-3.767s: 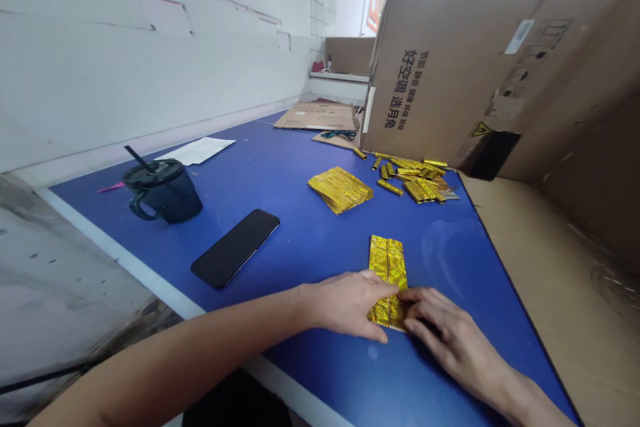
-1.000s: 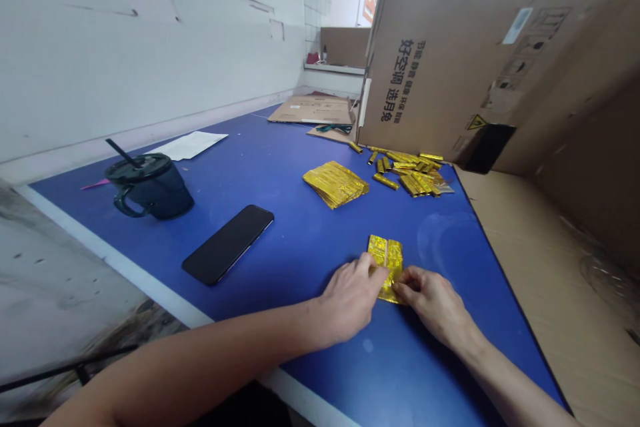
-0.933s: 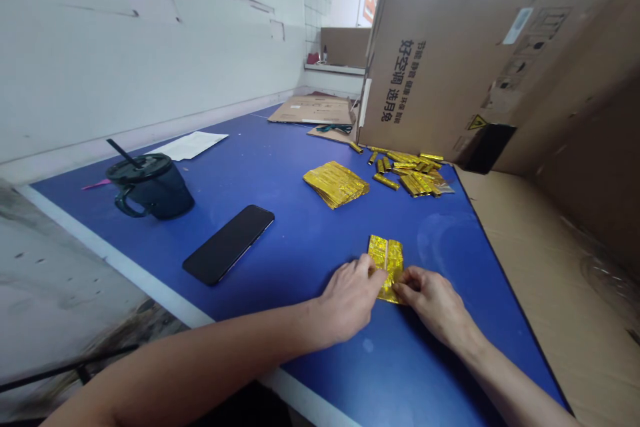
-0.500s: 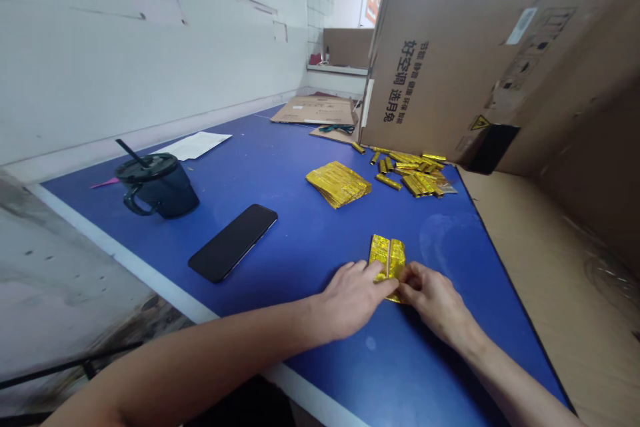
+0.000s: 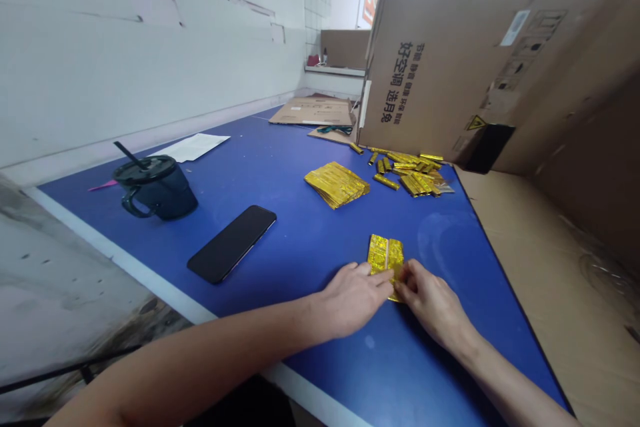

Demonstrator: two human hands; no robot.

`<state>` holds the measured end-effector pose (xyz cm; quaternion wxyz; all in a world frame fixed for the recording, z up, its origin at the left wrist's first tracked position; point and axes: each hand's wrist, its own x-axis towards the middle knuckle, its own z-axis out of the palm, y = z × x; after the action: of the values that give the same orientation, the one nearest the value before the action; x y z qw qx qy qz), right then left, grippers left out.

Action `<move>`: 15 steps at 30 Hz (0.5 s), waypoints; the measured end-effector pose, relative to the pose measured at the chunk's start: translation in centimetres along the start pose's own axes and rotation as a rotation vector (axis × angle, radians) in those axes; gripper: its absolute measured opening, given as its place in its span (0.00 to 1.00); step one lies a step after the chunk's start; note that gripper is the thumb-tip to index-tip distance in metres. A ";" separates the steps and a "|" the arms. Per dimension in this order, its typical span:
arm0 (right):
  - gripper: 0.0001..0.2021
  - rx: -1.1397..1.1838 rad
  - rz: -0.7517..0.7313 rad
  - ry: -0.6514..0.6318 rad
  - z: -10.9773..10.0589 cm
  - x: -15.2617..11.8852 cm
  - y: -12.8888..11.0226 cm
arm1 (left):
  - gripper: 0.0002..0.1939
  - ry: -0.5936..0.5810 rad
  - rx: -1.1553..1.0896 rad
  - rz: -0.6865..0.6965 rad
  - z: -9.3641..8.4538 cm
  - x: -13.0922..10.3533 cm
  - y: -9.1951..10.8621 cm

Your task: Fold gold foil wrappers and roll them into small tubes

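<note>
A gold foil sheet [image 5: 386, 252] lies on the blue table, both side edges folded inward with a narrow pale gap between them. My left hand [image 5: 356, 300] rests on its lower left part, fingers stretched across the foil. At the lower right edge, my right hand [image 5: 431, 300] pinches the foil between thumb and fingertips; the fingers partly hide that edge. Beyond the hands is a stack of flat gold sheets [image 5: 337, 184]. Several rolled or folded gold pieces [image 5: 419, 181] are heaped to the right of that stack.
A black phone [image 5: 233, 243] and a dark lidded mug with a straw [image 5: 163, 193] stand left on the blue table [image 5: 250, 177]. Paper [image 5: 193, 146] lies behind them. Flat cardboard [image 5: 315, 110] is at the back, and a large cardboard box [image 5: 445, 60] rises at the right.
The fingers of my left hand have shifted slightly on the foil. My right hand still pinches its right edge. The whole view has moved a little.
</note>
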<state>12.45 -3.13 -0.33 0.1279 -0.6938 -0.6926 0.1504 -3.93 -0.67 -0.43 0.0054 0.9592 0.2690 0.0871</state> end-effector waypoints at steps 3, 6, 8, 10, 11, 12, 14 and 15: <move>0.03 -0.047 0.003 -0.007 0.0 -0.3 0.0 | 0.09 0.008 -0.001 0.011 0.0 0.1 0.0; 0.04 -0.107 -0.013 -0.005 0.0 -0.8 0.1 | 0.09 0.025 0.003 0.026 0.1 0.1 0.0; 0.05 -0.132 -0.023 -0.003 0.0 -1.0 0.3 | 0.10 0.029 0.011 0.035 0.2 0.1 -0.1; 0.05 -0.150 -0.028 -0.003 0.0 -1.1 0.4 | 0.11 0.027 0.010 0.045 0.3 0.1 -0.3; 0.05 -0.154 -0.030 -0.006 -0.1 -1.1 0.4 | 0.12 0.023 0.005 0.056 0.3 0.1 -0.5; 0.05 -0.156 -0.031 -0.012 -0.2 -1.1 0.4 | 0.13 0.015 -0.002 0.072 0.3 0.1 -0.6; 0.05 -0.155 -0.025 -0.027 -0.4 -0.9 0.3 | 0.15 0.000 -0.004 0.106 0.1 -0.1 -0.9; 0.05 -0.153 -0.021 -0.035 -0.5 -0.9 0.3 | 0.17 -0.003 0.001 0.118 0.1 -0.2 -1.0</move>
<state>12.88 -4.01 0.01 0.0639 -0.6914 -0.7115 0.1077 -4.54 0.06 -0.57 0.0001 0.9735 0.2121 0.0856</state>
